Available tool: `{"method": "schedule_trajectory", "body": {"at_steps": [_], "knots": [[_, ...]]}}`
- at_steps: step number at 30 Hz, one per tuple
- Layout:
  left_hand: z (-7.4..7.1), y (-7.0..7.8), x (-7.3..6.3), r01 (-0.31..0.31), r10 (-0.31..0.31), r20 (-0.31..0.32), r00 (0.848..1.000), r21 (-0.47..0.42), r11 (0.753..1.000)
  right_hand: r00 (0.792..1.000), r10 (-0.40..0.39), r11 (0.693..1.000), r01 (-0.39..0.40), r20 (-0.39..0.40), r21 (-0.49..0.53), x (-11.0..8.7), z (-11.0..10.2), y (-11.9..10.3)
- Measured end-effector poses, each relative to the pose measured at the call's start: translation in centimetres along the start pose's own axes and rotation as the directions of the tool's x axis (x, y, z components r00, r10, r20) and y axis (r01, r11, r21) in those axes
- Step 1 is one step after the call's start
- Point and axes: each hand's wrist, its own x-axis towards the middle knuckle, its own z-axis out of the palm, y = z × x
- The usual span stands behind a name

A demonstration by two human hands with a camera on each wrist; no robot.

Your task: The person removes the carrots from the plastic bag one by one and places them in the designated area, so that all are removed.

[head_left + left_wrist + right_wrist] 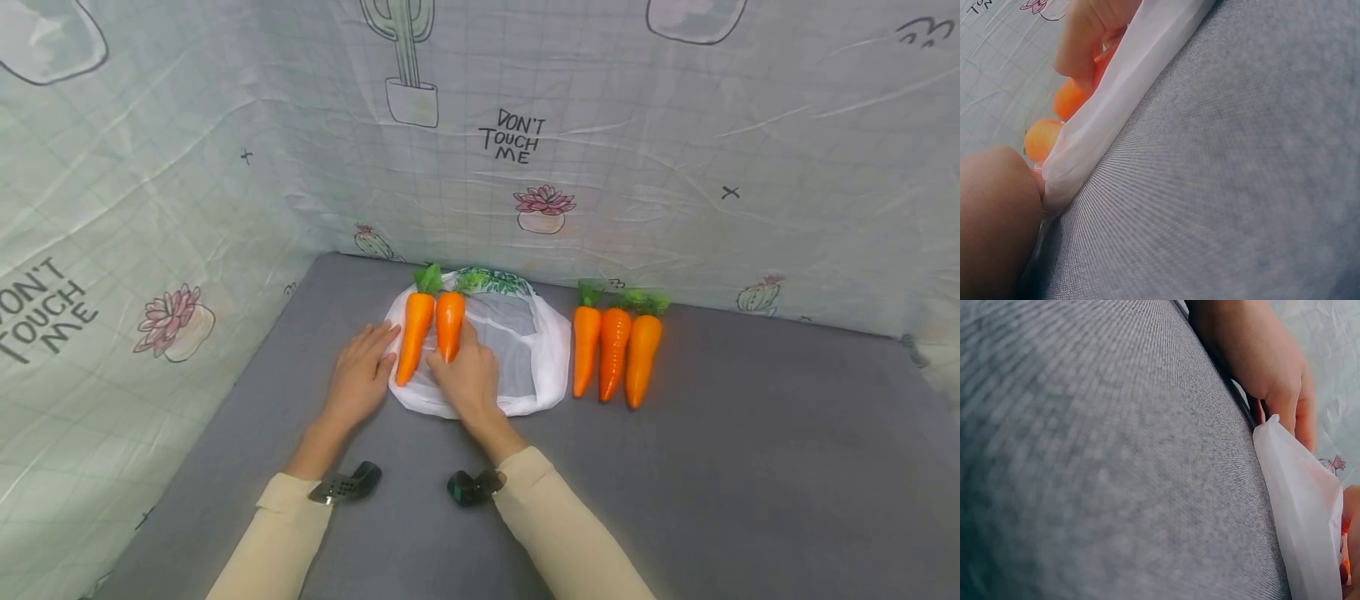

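Observation:
A white bag point(552, 367) lies spread on the grey table, its rim rolled down into a low ring. Inside it, at the left, lies one orange carrot point(416, 333) with a green top. My right hand point(468, 375) grips a second carrot point(450, 321) beside it, thumb on one side and fingers on the other. At the bag's left rim rests my left hand point(360, 375), fingers extended against the white edge. In the left wrist view, the bag's wall point(1110, 94) hides the lower parts of both carrots.
Three more carrots point(614, 354) lie side by side on the table just right of the bag, green tops towards the back. A printed cloth point(637, 167) hangs behind the table and along its left side. Dark wrist cameras point(472, 487) sit on both wrists.

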Motion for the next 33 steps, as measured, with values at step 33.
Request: {"method": "schedule_trajectory", "body": {"at_steps": [33], "knots": [[0.1, 0.0, 0.0, 0.004, -0.004, 0.008, 1.0, 0.004, 1.0, 0.995, -0.049, 0.999, 0.05, -0.083, 0.012, -0.3, -4.8, -0.6]]}}
